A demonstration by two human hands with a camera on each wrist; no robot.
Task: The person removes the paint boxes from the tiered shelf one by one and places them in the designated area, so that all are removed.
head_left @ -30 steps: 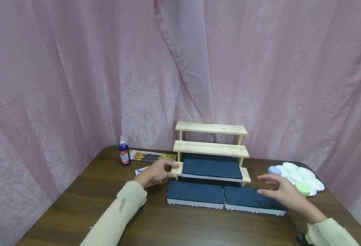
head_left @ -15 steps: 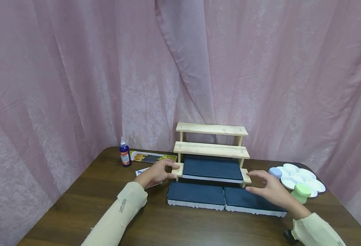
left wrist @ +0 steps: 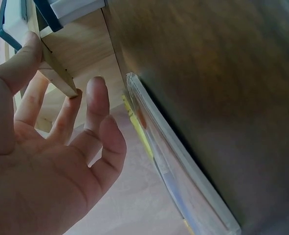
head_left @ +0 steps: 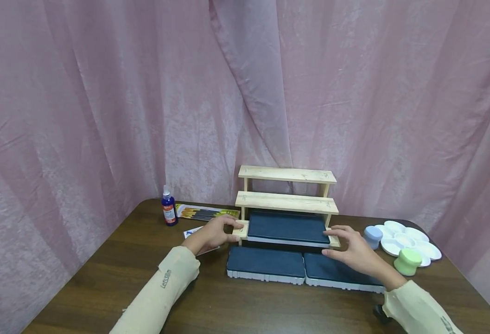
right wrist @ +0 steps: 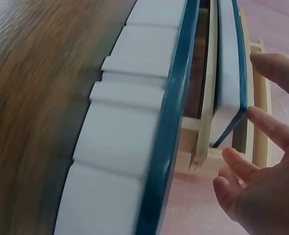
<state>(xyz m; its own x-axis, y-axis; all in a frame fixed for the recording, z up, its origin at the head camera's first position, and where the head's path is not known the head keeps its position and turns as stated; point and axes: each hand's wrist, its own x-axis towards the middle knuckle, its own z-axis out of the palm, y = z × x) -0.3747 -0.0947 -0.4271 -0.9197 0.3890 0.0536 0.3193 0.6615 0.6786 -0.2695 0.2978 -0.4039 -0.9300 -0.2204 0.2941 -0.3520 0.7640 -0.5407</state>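
Observation:
A three-tier wooden display stand [head_left: 286, 200] stands at the back of the table. On its lowest step lies a box with a dark blue lid [head_left: 288, 227] and white sides. My left hand [head_left: 215, 232] pinches the left end of that step, thumb on one face and fingers on the other in the left wrist view. My right hand [head_left: 351, 248] is at the step's right end, fingertips at the box's right edge, thumb apart and lower. In the right wrist view the fingers [right wrist: 271, 128] reach the box's corner. Two similar boxes, left [head_left: 265, 262] and right [head_left: 338, 273], lie in front.
On the right are a white flower-shaped palette [head_left: 404, 240], a blue-lidded jar [head_left: 372, 235] and a green jar [head_left: 408, 261]. At the left stand a blue bottle [head_left: 169, 207], a pack of brushes [head_left: 205, 213] and a flat white packet [head_left: 191, 231] partly under my left arm.
My right hand has moved left and inward from above the front right box to the right end of the lowest step. The left hand has kept its hold.

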